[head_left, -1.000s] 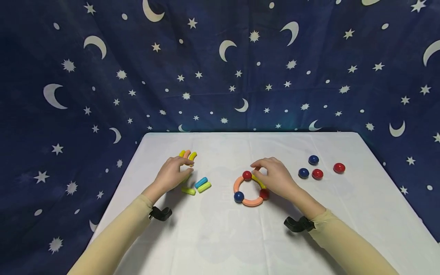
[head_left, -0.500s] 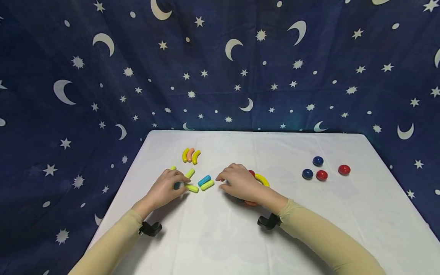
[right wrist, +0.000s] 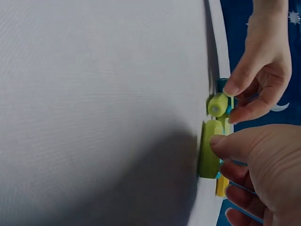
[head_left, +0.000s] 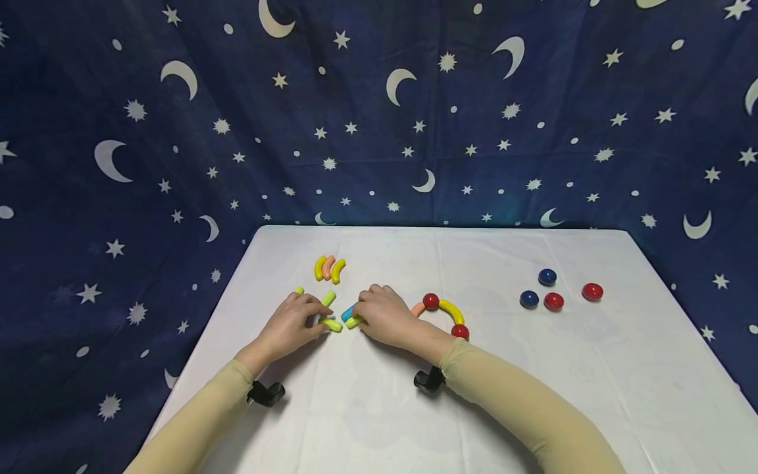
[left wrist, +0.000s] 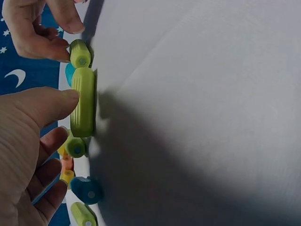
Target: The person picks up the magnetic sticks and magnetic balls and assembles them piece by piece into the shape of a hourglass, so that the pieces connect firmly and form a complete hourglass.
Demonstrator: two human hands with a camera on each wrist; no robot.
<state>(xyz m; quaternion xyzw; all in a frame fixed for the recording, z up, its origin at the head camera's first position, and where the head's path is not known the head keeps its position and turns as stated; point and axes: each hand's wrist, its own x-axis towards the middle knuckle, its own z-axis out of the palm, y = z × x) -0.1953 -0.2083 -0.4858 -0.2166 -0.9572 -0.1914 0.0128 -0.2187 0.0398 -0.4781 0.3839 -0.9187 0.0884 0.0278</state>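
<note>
My left hand [head_left: 293, 324] pinches a light green toy building rod [left wrist: 83, 101] on the table, its thumb on the near side. Close by on the right, my right hand [head_left: 381, 316] has thumb and fingers at another light green rod [right wrist: 211, 149]; its far fingertips are partly hidden. A blue rod [head_left: 348, 313] lies against that one. More light green rods lie by my left hand, one green rod [head_left: 328, 298] just behind it. Beneath and beside my right forearm is a ring of curved pieces and balls, including a red ball [head_left: 431, 301] and a yellow curved piece [head_left: 453, 311]; its front is hidden.
At the back left lie yellow and orange curved pieces [head_left: 328, 268]. Blue balls [head_left: 547, 276] and red balls [head_left: 592, 291] lie at the right. A white cloth covers the table [head_left: 503, 263]; a starry dark blue curtain [head_left: 355, 99] hangs behind.
My right hand has moved left from the ring to the green and blue rods. My left hand has come down and towards me from near the curved pieces to a green rod.
</note>
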